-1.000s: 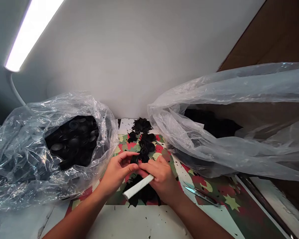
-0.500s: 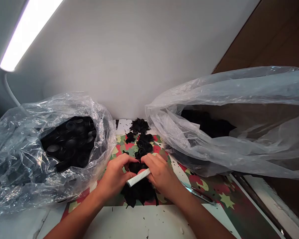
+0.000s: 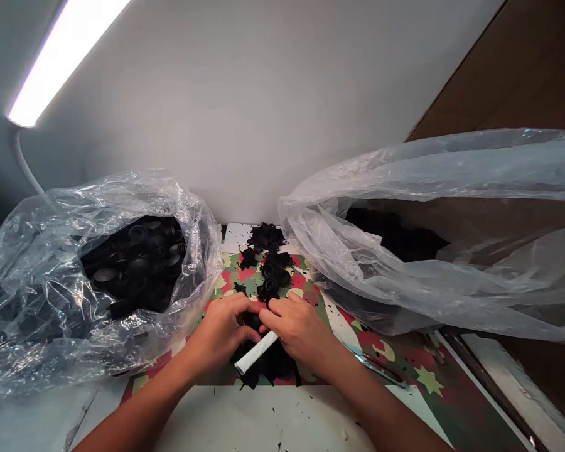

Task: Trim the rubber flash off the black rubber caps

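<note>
Nearest me, the pale worktop (image 3: 245, 420) carries a few dark crumbs. Over the patterned sheet (image 3: 456, 392) beyond it, I see the left hand (image 3: 219, 326) with its thumb and forefinger curved around a small black part (image 3: 252, 319). The right hand (image 3: 299, 326) has its fingers curled and grasps a white stick (image 3: 257, 353), its fingertips meeting the black part from the other side. The stick's long axis slants, its free end pointing near and left, the other running up under the right fingers. I cannot tell which way the black part points, as the fingers cover most of it.

Black scraps (image 3: 275, 369) lie beneath the hands, and a metal tool (image 3: 381, 370) lies aslant beside the right forearm. Past the hands, round black pieces (image 3: 270, 285) sit on the red, green and yellow sheet, with a ragged black heap (image 3: 267, 236) farther back on white. To the left, a clear bag (image 3: 32, 270) opens on many ribbed black parts (image 3: 139, 267); to the right, a larger bag (image 3: 428, 163) holds a dark mass (image 3: 395, 235) I can't make out. Behind are brown cardboard (image 3: 513, 81), a plain grey wall (image 3: 254, 113) and a lit lamp (image 3: 70, 56), cut off at the top edge. The right forearm partly hides the tool, so I can't see its near end fully.
</note>
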Demonstrator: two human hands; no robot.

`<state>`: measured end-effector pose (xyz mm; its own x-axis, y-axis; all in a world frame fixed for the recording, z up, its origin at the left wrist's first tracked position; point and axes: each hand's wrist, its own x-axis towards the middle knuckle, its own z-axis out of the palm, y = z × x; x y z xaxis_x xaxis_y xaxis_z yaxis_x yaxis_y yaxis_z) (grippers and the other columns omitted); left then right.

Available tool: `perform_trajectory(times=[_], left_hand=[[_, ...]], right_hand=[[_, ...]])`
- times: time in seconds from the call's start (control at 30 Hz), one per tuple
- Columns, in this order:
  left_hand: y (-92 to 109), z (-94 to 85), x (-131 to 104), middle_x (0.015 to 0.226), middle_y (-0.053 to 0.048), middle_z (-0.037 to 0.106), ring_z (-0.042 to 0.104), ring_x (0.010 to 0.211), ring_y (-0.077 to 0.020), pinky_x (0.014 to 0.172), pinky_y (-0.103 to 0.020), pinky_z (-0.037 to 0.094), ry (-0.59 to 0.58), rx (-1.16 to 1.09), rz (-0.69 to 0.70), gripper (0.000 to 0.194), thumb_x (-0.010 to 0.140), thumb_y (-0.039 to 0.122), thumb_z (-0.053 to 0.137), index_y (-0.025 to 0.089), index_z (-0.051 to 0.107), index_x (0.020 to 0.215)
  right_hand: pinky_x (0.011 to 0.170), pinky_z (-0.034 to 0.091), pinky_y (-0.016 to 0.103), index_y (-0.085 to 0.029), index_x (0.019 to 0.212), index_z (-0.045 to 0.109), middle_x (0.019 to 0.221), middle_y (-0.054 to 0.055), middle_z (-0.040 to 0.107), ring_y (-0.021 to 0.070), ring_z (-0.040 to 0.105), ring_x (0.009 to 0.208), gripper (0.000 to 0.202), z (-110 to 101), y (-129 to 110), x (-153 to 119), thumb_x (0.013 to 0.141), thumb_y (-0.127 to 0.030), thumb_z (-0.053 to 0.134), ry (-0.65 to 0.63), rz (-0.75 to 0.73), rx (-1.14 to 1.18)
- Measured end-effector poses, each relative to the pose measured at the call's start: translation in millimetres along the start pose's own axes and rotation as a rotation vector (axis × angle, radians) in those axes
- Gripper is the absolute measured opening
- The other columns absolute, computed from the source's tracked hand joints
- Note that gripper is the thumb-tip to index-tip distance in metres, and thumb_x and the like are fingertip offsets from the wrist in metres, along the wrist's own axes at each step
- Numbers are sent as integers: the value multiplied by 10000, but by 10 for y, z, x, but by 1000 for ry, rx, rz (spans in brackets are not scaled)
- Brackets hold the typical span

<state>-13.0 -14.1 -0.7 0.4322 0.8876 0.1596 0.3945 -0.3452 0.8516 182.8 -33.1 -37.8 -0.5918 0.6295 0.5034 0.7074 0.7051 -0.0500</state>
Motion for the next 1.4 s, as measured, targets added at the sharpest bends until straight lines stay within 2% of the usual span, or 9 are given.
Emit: perform_trajectory(times=[0.2, 0.47, 0.53, 0.67, 0.83, 1.0, 1.17, 1.3, 1.4], left_hand=[[65, -104, 22, 678, 14, 679, 579, 656, -171, 634, -265, 460, -66, -205, -41, 142, 621, 146, 875, 235, 790, 691], [69, -29, 17, 625, -10, 663, 554, 610, -143, 558, -227, 415, -77, -585, -229, 132, 570, 205, 889, 175, 778, 635], [63, -47, 40, 594, 4, 640, 523, 556, -119, 519, -216, 395, 9, -687, -282, 203, 554, 260, 917, 165, 748, 614], [12, -167, 94, 613, 16, 650, 538, 543, -112, 525, -216, 436, 366, -743, -275, 351, 522, 357, 969, 170, 693, 634], [-16, -146, 63, 761, -24, 718, 641, 725, -169, 659, -242, 507, 260, -724, -215, 425, 492, 362, 1000, 165, 759, 781], [-6, -77, 36, 811, -19, 701, 637, 759, -169, 694, -248, 513, 256, -717, -216, 407, 535, 345, 981, 178, 765, 837], [-1, -47, 20, 822, -7, 693, 650, 773, -174, 700, -268, 535, 237, -647, -224, 358, 588, 297, 938, 191, 738, 865], [2, 27, -4, 863, -23, 727, 690, 843, -205, 790, -316, 562, 209, -484, -173, 300, 611, 225, 904, 196, 740, 860], [-6, 79, -23, 866, -42, 750, 698, 846, -216, 801, -323, 563, 213, -394, -112, 259, 620, 205, 898, 193, 758, 838]], right_hand=[[646, 247, 312, -195, 770, 569, 652, -21, 522, 151, 417, 602, 287, -112, 10, 0, 957, -51, 405, -34, -120, 134], [580, 194, 306, -215, 626, 477, 554, -52, 391, 134, 297, 521, 364, -201, -73, 44, 966, -89, 438, 183, -119, 257], [574, 174, 311, -221, 614, 463, 544, -55, 376, 132, 279, 513, 343, -228, -126, 39, 920, -67, 464, 206, -110, 333], [577, 175, 318, -224, 611, 477, 528, -58, 392, 127, 269, 500, 332, -197, -221, 14, 893, -53, 442, 222, -95, 446], [572, 194, 306, -213, 614, 513, 530, -48, 448, 122, 286, 497, 389, 17, -120, 15, 999, -166, 484, 123, 102, 395], [579, 290, 275, -203, 763, 673, 690, 2, 601, 134, 480, 562, 308, 65, 17, -34, 1025, -325, 567, 11, 257, 293], [723, 480, 293, -215, 989, 741, 925, 62, 698, 192, 663, 833, 293, -73, -18, 17, 1031, -247, 453, 127, 500, 661], [674, 481, 300, -210, 870, 730, 743, 18, 661, 182, 609, 703, 294, -114, -102, 76, 960, -444, 575, 176, 699, 988], [615, 454, 285, -201, 839, 713, 699, -3, 625, 158, 554, 635, 284, -121, -153, 93, 849, -483, 686, 188, 811, 1171]])
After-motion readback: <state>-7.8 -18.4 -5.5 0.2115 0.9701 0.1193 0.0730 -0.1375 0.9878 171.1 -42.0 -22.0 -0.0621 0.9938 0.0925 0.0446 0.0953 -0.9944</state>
